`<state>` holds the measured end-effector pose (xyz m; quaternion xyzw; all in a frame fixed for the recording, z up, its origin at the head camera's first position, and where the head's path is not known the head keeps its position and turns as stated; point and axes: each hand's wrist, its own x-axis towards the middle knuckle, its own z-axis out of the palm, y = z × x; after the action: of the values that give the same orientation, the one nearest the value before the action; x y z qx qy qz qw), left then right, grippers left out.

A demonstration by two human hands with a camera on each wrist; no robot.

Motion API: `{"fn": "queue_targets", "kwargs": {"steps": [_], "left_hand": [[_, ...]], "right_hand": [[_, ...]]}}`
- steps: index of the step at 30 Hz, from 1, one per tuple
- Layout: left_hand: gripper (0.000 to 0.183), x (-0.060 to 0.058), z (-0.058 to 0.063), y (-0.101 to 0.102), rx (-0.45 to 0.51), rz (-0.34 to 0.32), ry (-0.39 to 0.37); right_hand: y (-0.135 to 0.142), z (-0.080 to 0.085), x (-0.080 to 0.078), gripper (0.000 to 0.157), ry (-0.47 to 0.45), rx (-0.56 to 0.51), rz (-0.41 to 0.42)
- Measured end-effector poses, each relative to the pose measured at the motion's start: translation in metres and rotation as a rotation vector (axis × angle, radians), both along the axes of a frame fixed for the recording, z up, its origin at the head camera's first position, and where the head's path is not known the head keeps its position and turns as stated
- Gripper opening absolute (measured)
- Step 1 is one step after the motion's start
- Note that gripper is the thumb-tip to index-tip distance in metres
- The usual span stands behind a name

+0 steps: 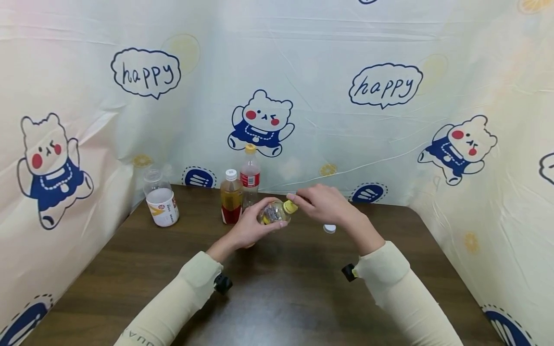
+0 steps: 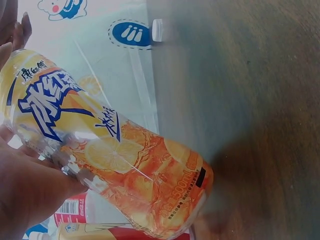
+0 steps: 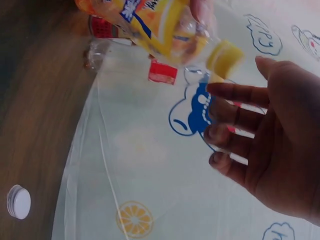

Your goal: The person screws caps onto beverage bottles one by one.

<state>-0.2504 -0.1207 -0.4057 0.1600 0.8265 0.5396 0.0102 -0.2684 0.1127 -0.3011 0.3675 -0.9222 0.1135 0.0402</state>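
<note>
My left hand (image 1: 251, 225) grips a clear plastic bottle (image 2: 125, 150) with a yellow and orange iced tea label. The bottle is tilted, its neck toward the right hand and its base low over the table in the left wrist view. A yellow cap (image 3: 227, 59) sits on its neck. Right at this cap is my right hand (image 1: 322, 204), back upward in the head view. Its fingers (image 3: 240, 120) are loosely bent in the right wrist view, the index fingertip just beside the cap and the thumb apart from it.
Behind the left hand stand a white-capped bottle (image 1: 231, 197) of amber drink and a yellow-capped bottle (image 1: 250, 173) with a red label. A clear jar (image 1: 162, 206) is at the back left. A white lid (image 1: 329, 228) lies on the brown table (image 1: 277, 298), before a printed curtain (image 1: 311, 134).
</note>
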Motion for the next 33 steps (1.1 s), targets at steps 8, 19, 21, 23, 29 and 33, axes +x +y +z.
{"fn": "queue_targets", "kwargs": {"steps": [8, 19, 21, 23, 29, 33], "left_hand": [[0.071, -0.001, 0.0005, -0.0001, -0.003, -0.002, -0.015], [0.064, -0.003, -0.0019, 0.0035, -0.025, 0.001, 0.004], [0.064, -0.0021, -0.0017, 0.0038, -0.024, 0.0, 0.004], [0.064, -0.0013, -0.0011, 0.0041, -0.021, 0.0, 0.002], [0.064, -0.0013, -0.0004, 0.0042, -0.006, -0.008, -0.003], [0.064, -0.0017, -0.0008, 0.0037, -0.002, -0.018, -0.014]], "right_hand": [[0.0071, 0.0056, -0.0021, 0.037, -0.213, -0.108, 0.182], [0.0024, 0.002, -0.0023, 0.028, -0.105, -0.015, 0.082], [0.002, 0.0017, -0.002, 0.028, -0.096, -0.006, 0.066], [0.0033, 0.002, -0.0019, 0.026, -0.099, -0.019, 0.063], [0.0097, 0.0047, -0.0012, 0.025, -0.163, -0.079, 0.104], [0.0094, 0.0047, -0.0011, 0.029, -0.204, -0.105, 0.165]]}}
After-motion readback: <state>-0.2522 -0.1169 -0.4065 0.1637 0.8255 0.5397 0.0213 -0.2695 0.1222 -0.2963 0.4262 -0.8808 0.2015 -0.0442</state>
